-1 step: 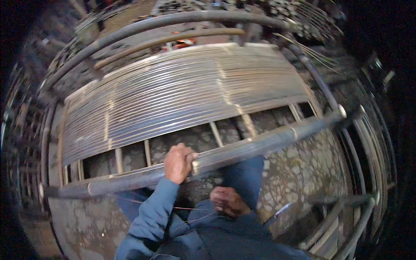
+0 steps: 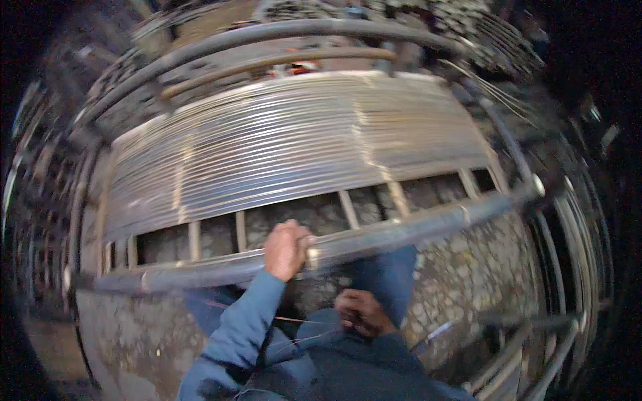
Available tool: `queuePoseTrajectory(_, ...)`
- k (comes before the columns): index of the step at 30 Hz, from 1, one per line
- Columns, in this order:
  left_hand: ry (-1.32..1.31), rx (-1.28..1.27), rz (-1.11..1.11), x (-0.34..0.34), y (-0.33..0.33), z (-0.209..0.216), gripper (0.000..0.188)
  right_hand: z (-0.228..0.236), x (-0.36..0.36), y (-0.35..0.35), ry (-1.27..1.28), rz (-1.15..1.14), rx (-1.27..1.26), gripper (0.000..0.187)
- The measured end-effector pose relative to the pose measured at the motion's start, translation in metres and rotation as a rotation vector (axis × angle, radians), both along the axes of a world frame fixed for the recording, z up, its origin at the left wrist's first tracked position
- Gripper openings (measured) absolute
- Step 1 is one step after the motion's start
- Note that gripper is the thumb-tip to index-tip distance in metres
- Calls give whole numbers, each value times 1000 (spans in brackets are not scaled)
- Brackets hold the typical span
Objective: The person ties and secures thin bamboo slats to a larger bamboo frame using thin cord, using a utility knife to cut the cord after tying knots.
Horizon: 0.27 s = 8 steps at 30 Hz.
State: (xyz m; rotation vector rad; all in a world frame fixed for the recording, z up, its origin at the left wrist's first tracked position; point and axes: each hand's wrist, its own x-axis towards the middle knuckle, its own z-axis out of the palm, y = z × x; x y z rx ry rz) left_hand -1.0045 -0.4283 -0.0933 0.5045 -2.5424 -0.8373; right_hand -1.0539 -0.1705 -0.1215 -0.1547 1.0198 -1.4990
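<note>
A large bamboo bench frame stands in front of me, its seat covered with thin bamboo slats. Along its near side runs a thick bamboo pole. My left hand is closed over the top of this pole, left of its middle, beside a pale joint. Low in front of my body, between the pole and my lap, my right hand has its fingers curled in; whether anything lies in them is hidden by blur. A thin reddish cord stretches over my lap toward the right hand.
Open gaps with short crossbars lie between the slats and the near pole. A curved back rail bounds the far side. More bamboo frames stand at the right, over a stony floor. Loose thin strips stick out at the far right.
The whole scene sits slightly farther right in the picture. My left hand keeps its place on the pole, and my right hand stays low in front of me.
</note>
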Motion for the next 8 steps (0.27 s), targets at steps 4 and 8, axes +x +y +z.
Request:
queuePoseTrajectory(4, 8, -36, 49, 2, -8, -19, 21, 22, -13, 6, 362, -12, 8, 21)
queuePoseTrajectory(8, 202, 20, -37, 36, -7, 1, 35, 26, -15, -14, 162, 64, -87, 31)
